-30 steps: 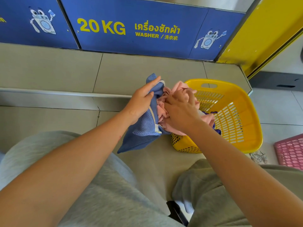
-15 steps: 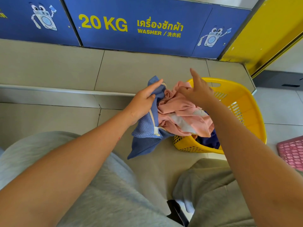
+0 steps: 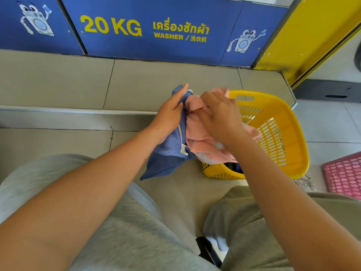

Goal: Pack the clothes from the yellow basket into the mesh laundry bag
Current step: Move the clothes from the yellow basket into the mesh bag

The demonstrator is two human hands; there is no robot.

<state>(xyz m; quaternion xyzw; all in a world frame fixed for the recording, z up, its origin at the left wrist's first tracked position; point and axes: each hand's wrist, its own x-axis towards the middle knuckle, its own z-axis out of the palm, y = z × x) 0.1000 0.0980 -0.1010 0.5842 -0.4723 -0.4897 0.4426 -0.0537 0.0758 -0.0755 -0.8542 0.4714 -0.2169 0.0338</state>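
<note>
A blue mesh laundry bag (image 3: pixel 168 157) hangs in front of me over the tiled floor, and my left hand (image 3: pixel 170 116) grips its upper edge and holds its mouth apart. A pink garment (image 3: pixel 197 139) bulges out of the bag's mouth, part inside and part draped toward the basket. My right hand (image 3: pixel 220 116) is closed on the top of the pink garment, pressed against the bag's opening. The yellow basket (image 3: pixel 289 137) sits on the floor just right of the bag, with a dark blue cloth (image 3: pixel 235 167) showing at its near end.
A blue washer front (image 3: pixel 156 32) marked 20 KG stands on a tiled step (image 3: pixel 78 83) beyond the bag. A yellow panel (image 3: pixel 312 36) rises at the right. A pink plastic crate (image 3: pixel 345 175) lies at the right edge. My knees in grey trousers fill the foreground.
My right hand let go of the pink garment, lifted with fingers apart, then came back down and closed on its top at the bag's mouth. The left hand kept its hold.
</note>
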